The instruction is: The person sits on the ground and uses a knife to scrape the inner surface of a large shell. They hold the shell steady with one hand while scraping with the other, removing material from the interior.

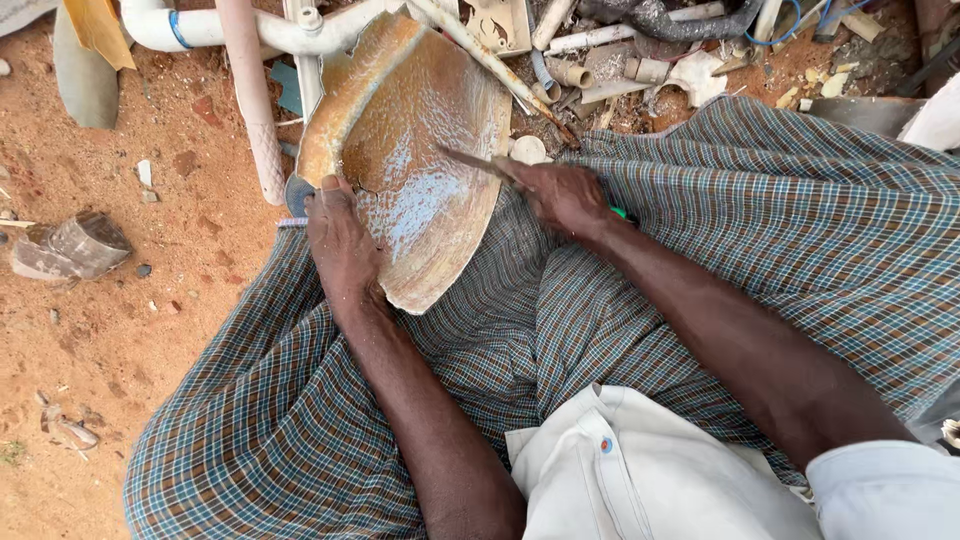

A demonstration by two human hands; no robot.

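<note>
Blade (470, 160) lies sideways, tip pointing left.

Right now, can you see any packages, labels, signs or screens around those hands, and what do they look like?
No screens or signs, and no clear packages or labels.
Yellow flat piece, top left corner on the sandy ground: it could be paper or card, no print visible.
Small round blue and red button or tag on the white shirt, bottom centre: too small to make out.
</note>
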